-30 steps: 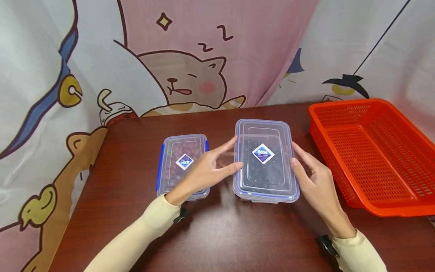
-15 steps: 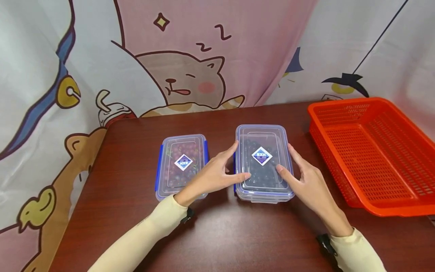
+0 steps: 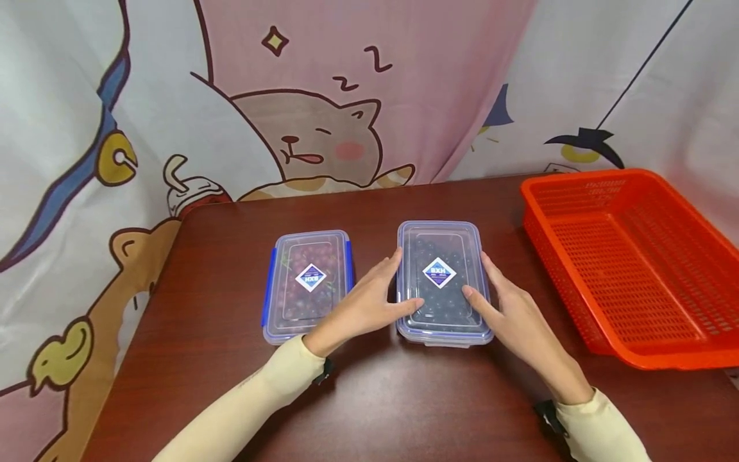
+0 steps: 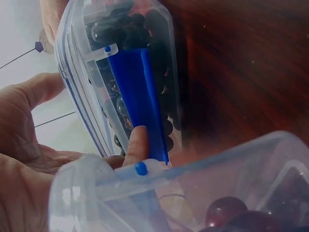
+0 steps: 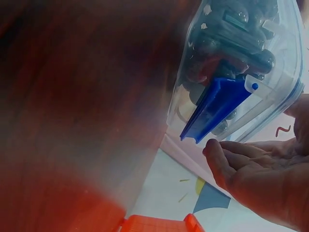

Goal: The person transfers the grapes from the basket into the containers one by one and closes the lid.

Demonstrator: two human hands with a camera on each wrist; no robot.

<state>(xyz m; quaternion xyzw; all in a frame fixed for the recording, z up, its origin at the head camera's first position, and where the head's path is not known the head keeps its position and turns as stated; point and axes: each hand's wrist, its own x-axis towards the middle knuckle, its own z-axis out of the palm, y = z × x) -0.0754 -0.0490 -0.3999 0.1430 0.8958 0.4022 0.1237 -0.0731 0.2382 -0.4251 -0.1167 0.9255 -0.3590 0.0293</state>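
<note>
A clear plastic food container (image 4: pixel 170 58) of dark round fruit stands on the table, with its clear lid (image 3: pixel 441 240) lying on top. My left hand (image 3: pixel 372 305) is at its left side, thumb on the lid. In the left wrist view, one finger touches the blue latch (image 4: pixel 135 96), which hangs along the side. My right hand (image 3: pixel 522 317) is opposite, thumb on the lid and fingers stretched along the side. The right wrist view shows those fingertips close to the other blue latch (image 5: pixel 219 104), which hangs down at a slant.
A second lidded container (image 3: pixel 320 305) with reddish round fruit and blue side latches stands close by on the left. To the right is a red perforated plastic basket (image 3: pixel 629 276). Behind the brown table (image 3: pixel 369 410) hangs a cartoon-print curtain (image 3: pixel 450 77).
The lid has come down onto the container of dark fruit, shifting slightly toward me. Both hands went down with it, and both thumbs have moved farther in over the lid.
</note>
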